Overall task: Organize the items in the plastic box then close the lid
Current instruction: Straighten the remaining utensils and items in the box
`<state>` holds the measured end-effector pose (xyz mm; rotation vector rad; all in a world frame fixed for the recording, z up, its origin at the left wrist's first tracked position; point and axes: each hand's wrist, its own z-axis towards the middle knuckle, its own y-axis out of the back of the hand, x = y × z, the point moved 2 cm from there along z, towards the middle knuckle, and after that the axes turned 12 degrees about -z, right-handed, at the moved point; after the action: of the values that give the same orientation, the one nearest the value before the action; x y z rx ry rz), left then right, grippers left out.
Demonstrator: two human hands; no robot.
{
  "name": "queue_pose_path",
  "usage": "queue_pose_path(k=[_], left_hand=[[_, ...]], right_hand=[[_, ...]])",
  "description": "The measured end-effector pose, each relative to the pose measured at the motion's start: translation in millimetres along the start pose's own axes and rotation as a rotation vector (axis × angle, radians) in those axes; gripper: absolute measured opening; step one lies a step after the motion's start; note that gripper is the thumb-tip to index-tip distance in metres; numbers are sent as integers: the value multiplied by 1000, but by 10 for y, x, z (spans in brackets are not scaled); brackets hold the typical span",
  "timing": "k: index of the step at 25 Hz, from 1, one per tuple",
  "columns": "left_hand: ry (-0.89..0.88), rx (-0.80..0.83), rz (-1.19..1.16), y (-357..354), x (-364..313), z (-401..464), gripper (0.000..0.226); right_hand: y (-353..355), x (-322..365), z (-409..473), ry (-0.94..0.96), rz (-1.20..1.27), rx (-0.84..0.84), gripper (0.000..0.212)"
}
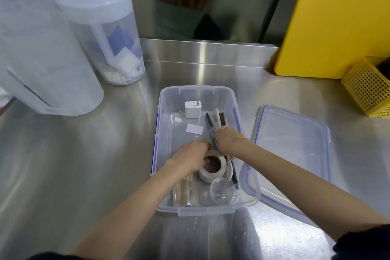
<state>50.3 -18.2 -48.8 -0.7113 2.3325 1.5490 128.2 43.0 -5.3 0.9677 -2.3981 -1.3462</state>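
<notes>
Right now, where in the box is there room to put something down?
The clear plastic box has bare floor on its left side, between the white charger, the small white paper slip and the left wall. It is crowded near both hands and the white tape roll.

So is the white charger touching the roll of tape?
Apart. The head view shows the white charger at the box's far end and the roll of tape nearer, with bare box floor between.

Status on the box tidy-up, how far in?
Midway. Done: charger, clear cup and wooden sticks sit in the box. In hand: left hand holds the tape roll; right hand grips the pens. Left: lid lies beside the box, not on.
</notes>
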Motion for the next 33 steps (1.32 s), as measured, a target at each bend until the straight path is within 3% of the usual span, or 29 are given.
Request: queue_pose_path(k=[4,9,14,17,20,27,33], left_hand=[[3,8,-9,4,27,16,35],[3,-43,-173,210,63,117,36],[59,-217,-152,612,145,306,46],[119,-273,-85,793,215,481,54],[158,-224,-69,843,277,670,60],[147,-219,-23,753,328,736,38],[109,-219,160,666,329,414,34]], right_hand=[[-1,-5,-23,10,-35,89,33],[57,-65,190,-19,22,-150,29],[233,-70,550,38,205,-304,38],[326,-21,783,114,224,-345,51],[340,29,993,194,213,-308,58],[264,78,1100,158,295,-371,28],[86,182,895,222,359,-362,23]])
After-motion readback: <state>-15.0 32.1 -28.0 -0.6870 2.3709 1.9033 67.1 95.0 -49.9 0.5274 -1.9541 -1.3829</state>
